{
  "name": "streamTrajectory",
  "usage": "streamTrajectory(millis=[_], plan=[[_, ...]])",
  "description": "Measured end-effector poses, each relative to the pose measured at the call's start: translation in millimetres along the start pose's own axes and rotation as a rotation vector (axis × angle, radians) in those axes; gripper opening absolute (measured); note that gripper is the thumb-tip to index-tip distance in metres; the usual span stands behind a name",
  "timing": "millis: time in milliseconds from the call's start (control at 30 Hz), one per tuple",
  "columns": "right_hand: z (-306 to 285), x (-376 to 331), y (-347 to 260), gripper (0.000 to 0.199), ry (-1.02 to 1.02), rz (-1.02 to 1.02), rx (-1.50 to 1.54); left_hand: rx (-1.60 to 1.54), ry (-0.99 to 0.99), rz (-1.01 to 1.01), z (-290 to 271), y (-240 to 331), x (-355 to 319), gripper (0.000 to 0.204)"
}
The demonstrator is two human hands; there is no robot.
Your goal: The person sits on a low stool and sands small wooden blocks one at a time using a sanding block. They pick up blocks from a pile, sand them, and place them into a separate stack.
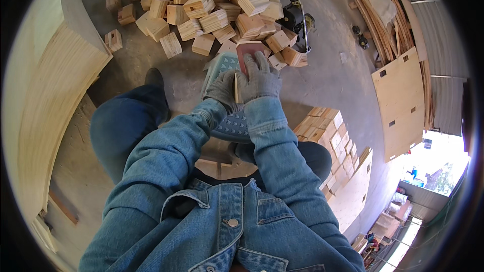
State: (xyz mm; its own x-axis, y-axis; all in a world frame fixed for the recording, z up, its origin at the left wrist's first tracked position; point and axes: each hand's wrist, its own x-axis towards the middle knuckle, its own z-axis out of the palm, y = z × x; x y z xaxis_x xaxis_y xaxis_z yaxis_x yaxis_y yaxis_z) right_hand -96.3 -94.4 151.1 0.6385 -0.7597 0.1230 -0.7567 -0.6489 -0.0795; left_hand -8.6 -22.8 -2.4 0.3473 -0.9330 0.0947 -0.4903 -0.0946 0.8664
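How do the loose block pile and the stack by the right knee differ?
Order: the loose block pile lies jumbled at odd angles; the stack sits in tight rows.
Position: the loose block pile is ahead of the person; the stack is to the right.
Shared: both are pale wooden blocks.

One left hand [223, 91], one right hand [261, 79], one reddish-brown slab [247, 49] and one blue plastic stool [234, 127] are showing. Dozens of wooden blocks [199, 6] are overlapping, hiding their exact number; four loose blocks [113, 41] are lying apart, leftward.
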Motion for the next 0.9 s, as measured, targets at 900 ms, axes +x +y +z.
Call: streamTrajectory(millis=[900], plan=[[8,-3,7,0.056,-0.023,-0.024,0.029,0.065,0.03,0.032,0,4,-3,0.088]])
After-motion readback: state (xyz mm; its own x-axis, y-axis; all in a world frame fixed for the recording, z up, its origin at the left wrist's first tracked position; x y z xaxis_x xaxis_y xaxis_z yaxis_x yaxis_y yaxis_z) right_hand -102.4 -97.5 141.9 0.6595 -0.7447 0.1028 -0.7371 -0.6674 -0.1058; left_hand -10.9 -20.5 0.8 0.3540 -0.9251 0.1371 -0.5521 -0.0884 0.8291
